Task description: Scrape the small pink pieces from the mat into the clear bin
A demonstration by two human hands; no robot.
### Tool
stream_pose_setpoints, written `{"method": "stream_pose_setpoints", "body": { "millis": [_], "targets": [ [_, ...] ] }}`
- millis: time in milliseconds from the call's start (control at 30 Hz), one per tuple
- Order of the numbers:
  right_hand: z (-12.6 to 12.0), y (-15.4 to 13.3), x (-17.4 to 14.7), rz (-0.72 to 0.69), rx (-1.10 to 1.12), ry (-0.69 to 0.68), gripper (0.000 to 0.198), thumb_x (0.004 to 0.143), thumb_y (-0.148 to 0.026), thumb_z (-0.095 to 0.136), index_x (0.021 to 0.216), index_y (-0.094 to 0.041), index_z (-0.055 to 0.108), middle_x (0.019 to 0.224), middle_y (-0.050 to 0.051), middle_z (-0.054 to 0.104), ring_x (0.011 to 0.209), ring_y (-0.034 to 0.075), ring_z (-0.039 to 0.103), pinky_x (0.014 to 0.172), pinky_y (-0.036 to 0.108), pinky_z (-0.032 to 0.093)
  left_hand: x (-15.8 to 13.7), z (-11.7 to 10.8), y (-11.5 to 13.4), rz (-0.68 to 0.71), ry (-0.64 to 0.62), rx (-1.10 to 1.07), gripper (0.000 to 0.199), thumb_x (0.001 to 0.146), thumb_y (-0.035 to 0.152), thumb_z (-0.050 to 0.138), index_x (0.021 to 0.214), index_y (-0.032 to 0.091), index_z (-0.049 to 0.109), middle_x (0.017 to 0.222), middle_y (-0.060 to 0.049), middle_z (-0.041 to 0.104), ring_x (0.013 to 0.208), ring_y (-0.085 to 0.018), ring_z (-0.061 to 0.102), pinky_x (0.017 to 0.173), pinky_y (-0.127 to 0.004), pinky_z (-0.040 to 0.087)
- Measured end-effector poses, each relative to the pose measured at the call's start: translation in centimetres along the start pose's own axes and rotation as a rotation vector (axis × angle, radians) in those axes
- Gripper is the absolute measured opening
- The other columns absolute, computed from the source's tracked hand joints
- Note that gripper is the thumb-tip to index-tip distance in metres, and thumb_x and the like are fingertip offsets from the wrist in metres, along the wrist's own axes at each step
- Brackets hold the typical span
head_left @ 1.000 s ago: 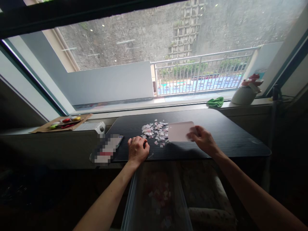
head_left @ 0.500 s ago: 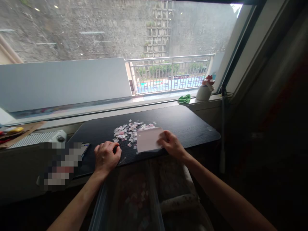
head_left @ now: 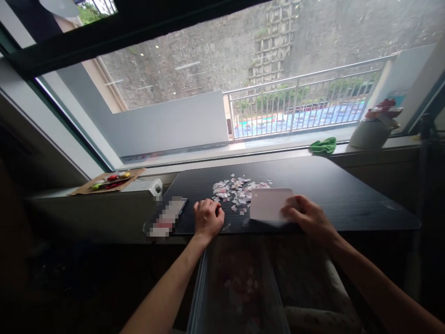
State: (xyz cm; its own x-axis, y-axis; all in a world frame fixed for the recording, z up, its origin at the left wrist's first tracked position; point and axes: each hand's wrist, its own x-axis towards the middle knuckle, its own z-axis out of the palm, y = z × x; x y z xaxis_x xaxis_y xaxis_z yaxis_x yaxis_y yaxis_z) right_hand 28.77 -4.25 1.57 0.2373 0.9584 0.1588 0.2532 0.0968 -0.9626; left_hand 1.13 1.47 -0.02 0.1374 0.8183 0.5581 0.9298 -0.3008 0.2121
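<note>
My right hand [head_left: 308, 215], slightly blurred, grips the right end of a pale rectangular card [head_left: 267, 204] with rounded corners and a small hole. The card is raised at the table's near edge, beside a loose pile of small whitish and pinkish paper-like pieces [head_left: 234, 188]. To the left of the pile, my left hand [head_left: 209, 218] rests on the table's near edge with curled fingers; whatever may be inside them is hidden. A clear plastic bin [head_left: 198, 287] stands below the table edge, with similar small pieces dimly visible inside.
The dark table [head_left: 330, 195] stands against the window sill. A phone [head_left: 168, 215], its screen pixelated, lies at the left end. On the sill are a green cloth [head_left: 323, 145] and a white bottle [head_left: 370, 132] with a red top. Cardboard [head_left: 104, 183] with small coloured items lies beside a white radiator [head_left: 142, 185].
The view has swung left, so the scene sits further right in the picture. Both hands and the card keep nearly the same places relative to the table and the pile.
</note>
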Motion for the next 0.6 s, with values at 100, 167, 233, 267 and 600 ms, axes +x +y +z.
{"method": "stream_pose_setpoints", "body": {
  "millis": [100, 167, 233, 267, 600],
  "targets": [
    [0.5, -0.2, -0.2, 0.025, 0.008, -0.031, 0.022, 0.065, -0.033, 0.065, 0.084, -0.022, 0.06, 0.079, 0.003, 0.069, 0.073, 0.02, 0.064, 0.062, 0.03, 0.052, -0.1, 0.0, 0.0, 0.001, -0.006, -0.007, 0.015, 0.079, 0.022, 0.052, 0.081, 0.021, 0.066, 0.087, -0.006, 0.065, 0.091, -0.025, 0.057, 0.097, -0.047, 0.035],
    [1.1, -0.4, -0.4, 0.048, 0.037, -0.073, 0.023, 0.065, -0.033, 0.066, 0.084, -0.022, 0.061, 0.08, 0.003, 0.069, 0.073, 0.02, 0.064, 0.06, 0.03, 0.052, -0.1, 0.0, 0.0, 0.0, -0.009, -0.009, 0.014, 0.079, 0.022, 0.052, 0.08, 0.021, 0.066, 0.087, -0.006, 0.065, 0.091, -0.024, 0.057, 0.098, -0.047, 0.035],
    [1.6, -0.6, -0.5, 0.068, 0.074, -0.123, 0.023, 0.064, -0.032, 0.066, 0.084, -0.022, 0.061, 0.08, 0.003, 0.069, 0.073, 0.02, 0.064, 0.06, 0.03, 0.052, -0.1, 0.0, 0.0, -0.003, -0.01, -0.009, 0.015, 0.079, 0.022, 0.052, 0.081, 0.021, 0.066, 0.088, -0.006, 0.065, 0.091, -0.024, 0.057, 0.098, -0.047, 0.035],
    [1.8, -0.7, -0.5, 0.074, 0.093, -0.14, 0.023, 0.064, -0.031, 0.067, 0.085, -0.021, 0.061, 0.08, 0.003, 0.069, 0.072, 0.02, 0.064, 0.06, 0.03, 0.053, -0.1, 0.0, 0.0, -0.006, -0.012, -0.009, 0.014, 0.079, 0.022, 0.052, 0.081, 0.021, 0.066, 0.088, -0.006, 0.065, 0.091, -0.024, 0.057, 0.099, -0.047, 0.034],
    [2.6, -0.8, 0.3, 0.096, 0.108, -0.132, 0.021, 0.064, -0.028, 0.068, 0.084, -0.022, 0.062, 0.081, 0.002, 0.07, 0.074, 0.02, 0.065, 0.062, 0.03, 0.053, 0.0, -0.1, 0.2, -0.024, -0.028, -0.012, 0.015, 0.08, 0.022, 0.052, 0.081, 0.02, 0.066, 0.09, -0.007, 0.065, 0.093, -0.025, 0.057, 0.101, -0.048, 0.032]
  ]
}}
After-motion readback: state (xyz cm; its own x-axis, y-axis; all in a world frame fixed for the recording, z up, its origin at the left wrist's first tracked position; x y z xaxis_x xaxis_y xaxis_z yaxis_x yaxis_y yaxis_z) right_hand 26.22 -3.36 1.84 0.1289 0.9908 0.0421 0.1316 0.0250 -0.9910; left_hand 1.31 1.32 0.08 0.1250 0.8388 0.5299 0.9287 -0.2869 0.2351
